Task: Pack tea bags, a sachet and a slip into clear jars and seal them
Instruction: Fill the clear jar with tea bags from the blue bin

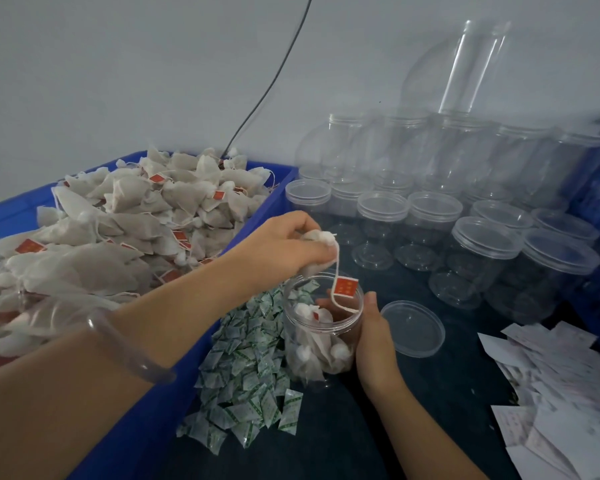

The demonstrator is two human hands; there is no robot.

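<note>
One open jar point(321, 341), clear with several white tea bags inside, is gripped by the right hand point(374, 337). Above its mouth the left hand point(281, 247) pinches one tea bag point(312, 270), its red tag dangling. Right of the jar lies one loose lid point(413, 329); sachets point(250, 362) heap against its left, along a blue crate point(174, 341), and at least eight lidded jars point(485, 254) crowd behind.

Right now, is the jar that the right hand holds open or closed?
Open. Nothing covers the mouth of the jar; a loose lid lies beside it, and the left hand holds a tea bag above it.
</note>
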